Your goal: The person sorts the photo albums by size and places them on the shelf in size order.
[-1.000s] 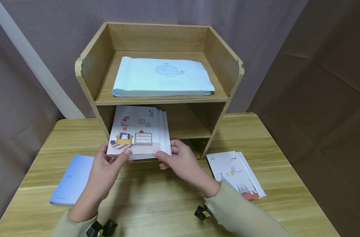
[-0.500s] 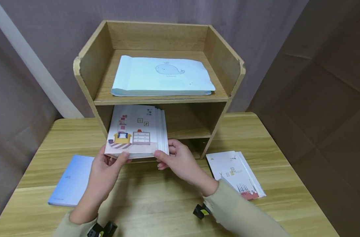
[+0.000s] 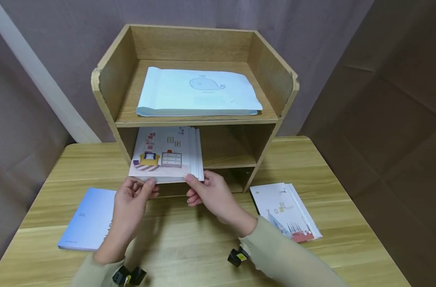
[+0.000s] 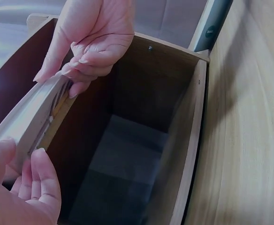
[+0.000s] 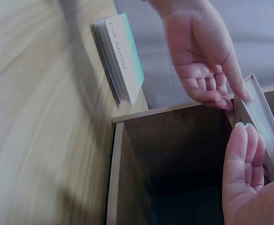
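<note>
A white book (image 3: 174,161), its cover drawn with a yellow armchair and a dresser, lies flat with its far part inside the middle compartment, at the left. Ridges run along its right side. My left hand (image 3: 131,201) pinches the near left corner, thumb on top and fingers below. At the near right corner, my right hand (image 3: 216,197) grips it the same way. In the left wrist view the book's near edge (image 4: 31,117) shows between both hands, right over the shelf board. The wooden shelf (image 3: 196,121) stands around the book's far end, which is hidden in shadow.
A pale blue whale book (image 3: 200,93) lies on the shelf's top tier. On the table (image 3: 189,247), a blue book (image 3: 87,219) lies left and another white illustrated book (image 3: 284,211) right. The dark lower compartment (image 4: 123,154) sits below the held book.
Both hands have moved slightly forward and the book has slid a little deeper into the middle compartment. The book has also shifted slightly left. The other books stay put.
</note>
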Tool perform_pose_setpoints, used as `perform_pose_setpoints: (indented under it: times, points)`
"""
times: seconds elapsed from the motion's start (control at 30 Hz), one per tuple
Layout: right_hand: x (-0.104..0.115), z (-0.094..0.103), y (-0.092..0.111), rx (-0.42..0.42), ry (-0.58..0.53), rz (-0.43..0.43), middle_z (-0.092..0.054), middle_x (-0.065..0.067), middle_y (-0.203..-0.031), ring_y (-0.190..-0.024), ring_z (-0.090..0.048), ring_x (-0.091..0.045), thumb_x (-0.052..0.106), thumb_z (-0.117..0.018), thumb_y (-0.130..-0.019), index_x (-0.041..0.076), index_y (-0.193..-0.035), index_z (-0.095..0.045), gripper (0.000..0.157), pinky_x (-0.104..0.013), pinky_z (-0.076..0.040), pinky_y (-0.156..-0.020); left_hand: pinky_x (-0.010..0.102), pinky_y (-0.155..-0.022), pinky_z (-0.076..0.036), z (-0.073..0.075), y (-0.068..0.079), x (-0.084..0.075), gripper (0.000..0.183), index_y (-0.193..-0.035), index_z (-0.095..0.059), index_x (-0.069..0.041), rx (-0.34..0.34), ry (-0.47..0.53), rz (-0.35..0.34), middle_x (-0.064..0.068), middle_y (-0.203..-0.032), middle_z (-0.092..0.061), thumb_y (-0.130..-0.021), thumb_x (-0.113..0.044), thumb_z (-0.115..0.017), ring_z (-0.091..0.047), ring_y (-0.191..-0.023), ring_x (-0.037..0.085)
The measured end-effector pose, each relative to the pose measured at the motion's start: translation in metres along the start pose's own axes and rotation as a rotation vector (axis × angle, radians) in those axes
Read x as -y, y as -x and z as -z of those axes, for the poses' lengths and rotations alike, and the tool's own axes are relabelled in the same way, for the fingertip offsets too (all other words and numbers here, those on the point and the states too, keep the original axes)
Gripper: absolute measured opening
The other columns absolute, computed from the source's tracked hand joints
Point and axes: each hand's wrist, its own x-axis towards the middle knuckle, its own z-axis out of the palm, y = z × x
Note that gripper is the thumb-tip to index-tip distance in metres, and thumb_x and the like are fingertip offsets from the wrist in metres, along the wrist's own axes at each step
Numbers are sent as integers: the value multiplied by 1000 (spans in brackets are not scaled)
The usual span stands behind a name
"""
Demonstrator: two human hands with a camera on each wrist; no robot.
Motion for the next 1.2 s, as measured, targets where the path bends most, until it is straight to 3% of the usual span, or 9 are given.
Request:
perform_pose_setpoints:
  times: [0.2,0.37,0.6,0.8,1.07,1.2]
  points:
    - [-4,-1,-9,-2,-60,-96,-64,-13,-75,-62,-66,-21,51,-64,-88,-4,-106,-61,58,-40,-60,-66,30,-74,-58,-4,-9,4,33,-101,-55,6,3,-20,86,7,-87,-68,-95,-25,-62,-67,-78,16]
    - [-5,1,-16,-17,-68,-111,-64,-13,-77,-63,-66,-21,58,-63,-86,-3,-108,-62,65,-39,-60,-67,29,-72,-58,-9,-13,6,36,-98,-54,5,-20,-10,130,7,-84,-67,-95,-30,-61,-67,-77,17]
    - [-8,1,-22,-45,-91,-103,-64,-16,-78,-62,-65,-20,60,-64,-84,-3,-101,-62,65,-39,-59,-67,32,-72,-59,-16,-16,5,41,-103,-58,6,-65,-23,160,6,-82,-67,-94,-35,-61,-68,-76,19]
    - [-8,0,-24,-46,-110,-108,-64,-13,-76,-60,-65,-19,61,-63,-84,-3,-99,-62,65,-39,-60,-67,32,-67,-59,-19,-17,7,40,-105,-62,5,-117,12,142,7,-79,-67,-93,-34,-62,-68,-71,18]
    - [-7,9,-20,-67,46,-93,-65,-11,-78,-59,-61,-19,65,-61,-83,3,-101,-63,65,-34,-58,-57,35,-69,-59,-21,-17,8,38,-99,-61,5,-130,67,132,9,-79,-66,-93,-32,-64,-69,-72,22]
    - [-11,25,-10,-32,153,-52,-67,-15,-85,-69,-64,-29,59,-62,-87,4,-105,-62,58,-40,-59,-61,37,-77,-58,-20,-12,13,37,-107,-57,6,-65,92,128,15,-91,-67,-94,-28,-63,-70,-82,23]
